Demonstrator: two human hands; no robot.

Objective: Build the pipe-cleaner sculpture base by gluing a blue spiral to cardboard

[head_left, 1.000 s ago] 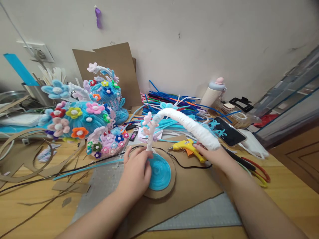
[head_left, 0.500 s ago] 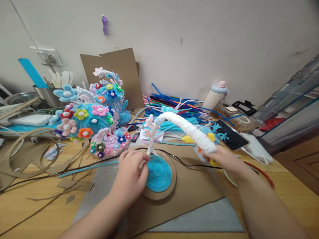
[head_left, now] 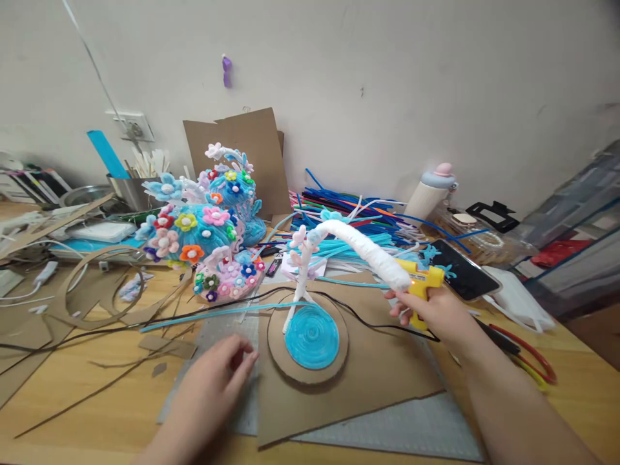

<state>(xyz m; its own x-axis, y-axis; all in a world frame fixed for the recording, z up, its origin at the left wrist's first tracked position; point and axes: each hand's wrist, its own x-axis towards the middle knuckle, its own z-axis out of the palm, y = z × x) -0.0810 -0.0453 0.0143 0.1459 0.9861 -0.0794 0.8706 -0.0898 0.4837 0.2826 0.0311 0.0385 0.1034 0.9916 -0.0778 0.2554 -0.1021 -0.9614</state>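
The right hand (head_left: 442,310) grips a yellow hot glue gun (head_left: 429,279), fingers closed around its handle, behind the free end of a white wrapped arch (head_left: 356,239); contact between gun and arch cannot be confirmed. The left hand (head_left: 217,378) is released: fingers loosely curled, nothing visible in them, left of the cardboard disc (head_left: 275,345). The arch stands at the disc's left rim, beside a blue coil (head_left: 312,337). The disc rests on a cardboard sheet (head_left: 382,361), toward the front edge of the bench (head_left: 121,394).

Caution: the arch could tip or pivot if the gun knocks its overhanging end, as neither hand steadies the disc. A black cord (head_left: 353,314) crosses behind the disc; if pulled, it could snag the stem. A hot nozzle could scorch the white wrap.
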